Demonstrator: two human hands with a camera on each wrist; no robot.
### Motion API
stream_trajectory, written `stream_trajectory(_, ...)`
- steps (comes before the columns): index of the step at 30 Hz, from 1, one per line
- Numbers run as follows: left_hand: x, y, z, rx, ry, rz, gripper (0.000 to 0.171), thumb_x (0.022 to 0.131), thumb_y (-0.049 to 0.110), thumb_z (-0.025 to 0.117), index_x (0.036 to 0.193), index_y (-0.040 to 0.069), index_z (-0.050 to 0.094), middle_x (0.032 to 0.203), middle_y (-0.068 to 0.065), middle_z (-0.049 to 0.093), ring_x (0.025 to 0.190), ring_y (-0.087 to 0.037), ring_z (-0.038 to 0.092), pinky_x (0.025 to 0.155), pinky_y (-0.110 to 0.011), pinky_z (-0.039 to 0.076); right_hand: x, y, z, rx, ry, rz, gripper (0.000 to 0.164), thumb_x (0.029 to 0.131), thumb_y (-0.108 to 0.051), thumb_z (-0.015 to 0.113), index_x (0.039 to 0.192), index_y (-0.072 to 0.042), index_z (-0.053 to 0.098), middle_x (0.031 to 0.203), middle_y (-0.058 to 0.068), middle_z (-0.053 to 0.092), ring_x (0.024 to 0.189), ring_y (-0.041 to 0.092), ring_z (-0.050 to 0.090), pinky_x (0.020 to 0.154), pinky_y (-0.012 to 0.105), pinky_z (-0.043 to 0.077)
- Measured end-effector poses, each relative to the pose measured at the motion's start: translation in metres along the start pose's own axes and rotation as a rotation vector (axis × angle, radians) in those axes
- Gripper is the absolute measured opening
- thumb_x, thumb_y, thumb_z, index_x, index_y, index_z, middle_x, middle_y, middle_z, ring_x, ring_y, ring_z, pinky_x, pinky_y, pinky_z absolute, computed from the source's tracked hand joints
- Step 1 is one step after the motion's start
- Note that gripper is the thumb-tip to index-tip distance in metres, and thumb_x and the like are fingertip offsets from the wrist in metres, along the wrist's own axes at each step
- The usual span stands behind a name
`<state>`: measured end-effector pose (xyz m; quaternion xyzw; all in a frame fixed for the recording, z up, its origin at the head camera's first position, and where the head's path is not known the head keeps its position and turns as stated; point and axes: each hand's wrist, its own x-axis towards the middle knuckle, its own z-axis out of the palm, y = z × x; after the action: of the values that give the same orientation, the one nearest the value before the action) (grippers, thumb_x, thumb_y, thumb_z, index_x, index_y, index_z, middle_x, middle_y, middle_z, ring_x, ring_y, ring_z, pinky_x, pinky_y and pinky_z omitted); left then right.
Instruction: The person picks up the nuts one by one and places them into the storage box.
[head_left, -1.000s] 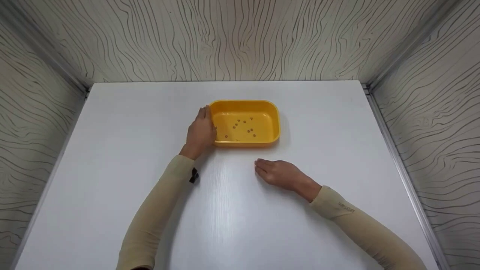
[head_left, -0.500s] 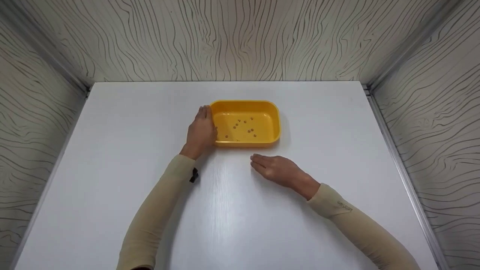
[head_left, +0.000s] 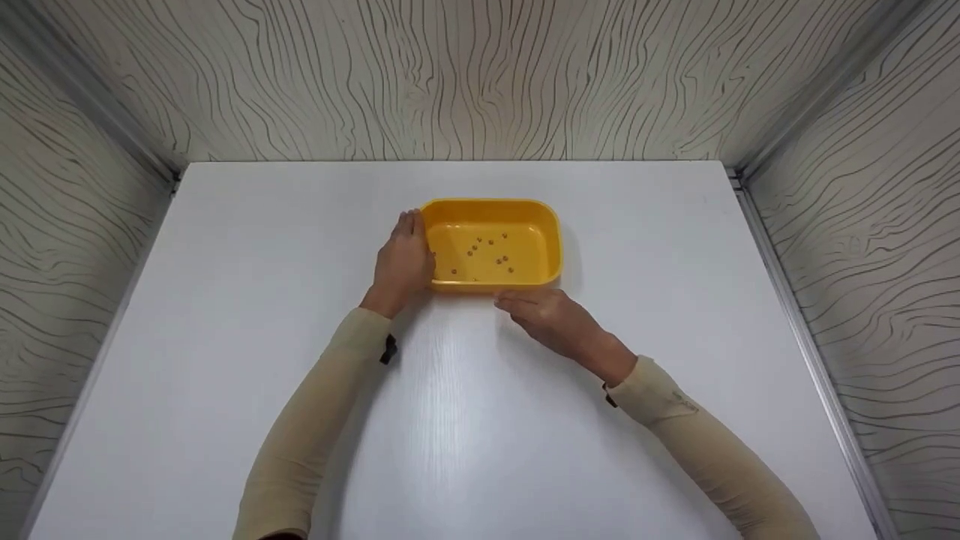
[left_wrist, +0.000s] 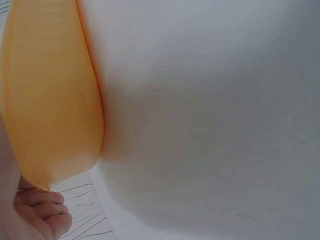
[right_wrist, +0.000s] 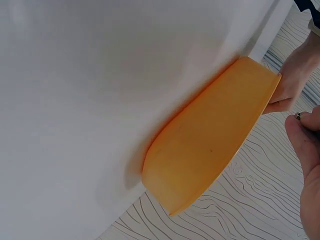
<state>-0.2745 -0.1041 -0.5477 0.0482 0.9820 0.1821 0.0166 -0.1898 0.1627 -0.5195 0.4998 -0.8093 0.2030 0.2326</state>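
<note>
A yellow plastic tub [head_left: 534, 240] stands upright on the white table, with several tiny round, bead-like pieces [head_left: 491, 242] scattered over its floor. At its left end, my left hand [head_left: 403, 261] grips the rim; the left wrist view shows curled fingers [left_wrist: 47, 207] past the edge of the tub [left_wrist: 52, 95]. My right hand [head_left: 553, 319] is at the tub's front wall, slightly right of its middle. Between thumb and finger it pinches a small shiny bead [right_wrist: 298, 116], visible in the right wrist view; the head view hides it.
The white table [head_left: 442, 420] reaches back to a wood-grain patterned panel [head_left: 480, 82]. Similar panels stand at the left and right, with metal rails [head_left: 806, 345] along the table's sides.
My right hand has moved forward and a little left, from apart in front of the tub up to its front wall. The left hand and the tub stay in place.
</note>
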Motion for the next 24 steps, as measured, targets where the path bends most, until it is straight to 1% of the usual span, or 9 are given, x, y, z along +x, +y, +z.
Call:
stream_trajectory(3,0.000,0.001,0.000,0.008,0.005,0.006,0.065,0.108,0.017,0.046,0.165,-0.004,0.022,0.171,-0.022,0.030,0.162,-0.034,0.030,0.130,-0.048,0.032,0.008,0.000,-0.003,0.090,0.034,0.093,0.033,0.079,0.013,0.080,0.110,0.001,0.080,0.106,0.012,0.082,0.097,0.023,0.081,0.080,0.031,0.066)
stream_trajectory(6,0.001,0.001,0.000,0.012,0.007,0.012,0.064,0.109,0.017,0.045,0.165,-0.004,0.022,0.171,-0.023,0.031,0.161,-0.034,0.030,0.130,-0.048,0.033,0.017,-0.001,-0.007,0.134,0.041,0.177,0.032,0.082,0.011,0.080,0.112,-0.001,0.081,0.107,0.012,0.082,0.099,0.023,0.081,0.080,0.031,0.066)
stream_trajectory(9,0.001,0.000,0.000,0.014,0.001,0.006,0.064,0.109,0.017,0.044,0.165,-0.004,0.021,0.171,-0.023,0.030,0.162,-0.034,0.029,0.129,-0.049,0.034,0.027,-0.001,-0.010,0.165,0.040,0.240,0.028,0.086,0.006,0.079,0.114,-0.001,0.080,0.108,0.013,0.082,0.101,0.024,0.080,0.083,0.032,0.066)
stream_trajectory(12,0.001,0.000,-0.001,0.007,-0.007,-0.008,0.064,0.109,0.017,0.044,0.165,-0.003,0.019,0.172,-0.022,0.028,0.162,-0.034,0.027,0.130,-0.049,0.033,0.037,-0.001,-0.011,0.214,0.057,0.297,0.026,0.090,0.005,0.076,0.115,0.000,0.080,0.108,0.014,0.081,0.102,0.025,0.080,0.085,0.033,0.066)
stream_trajectory(17,0.001,0.000,-0.001,-0.023,-0.022,-0.024,0.065,0.110,0.017,0.042,0.166,-0.002,0.017,0.174,-0.020,0.025,0.164,-0.033,0.024,0.132,-0.048,0.028,0.050,0.002,-0.009,0.320,0.104,0.385,0.025,0.092,0.007,0.073,0.114,-0.001,0.080,0.108,0.015,0.082,0.098,0.026,0.081,0.083,0.034,0.067)
stream_trajectory(20,0.000,0.000,0.000,-0.008,0.002,0.001,0.064,0.109,0.016,0.044,0.165,-0.003,0.020,0.172,-0.022,0.029,0.162,-0.034,0.027,0.130,-0.048,0.034,0.056,0.005,-0.006,0.387,0.128,0.438,0.023,0.093,0.006,0.072,0.113,0.000,0.080,0.108,0.015,0.082,0.094,0.025,0.081,0.081,0.032,0.067)
stream_trajectory(22,-0.001,-0.001,0.001,0.002,0.026,0.021,0.064,0.108,0.015,0.046,0.164,-0.004,0.023,0.170,-0.023,0.032,0.161,-0.035,0.030,0.127,-0.049,0.038,0.060,0.007,-0.003,0.432,0.157,0.472,0.021,0.093,0.005,0.072,0.111,0.001,0.081,0.106,0.015,0.082,0.090,0.024,0.081,0.079,0.031,0.067)
stream_trajectory(24,-0.002,-0.001,0.002,0.019,0.044,0.037,0.065,0.107,0.014,0.049,0.164,-0.005,0.025,0.169,-0.024,0.034,0.160,-0.036,0.033,0.125,-0.049,0.042,0.064,0.009,0.001,0.489,0.191,0.503,0.019,0.093,0.004,0.072,0.110,0.001,0.081,0.105,0.014,0.082,0.090,0.025,0.081,0.078,0.029,0.067)
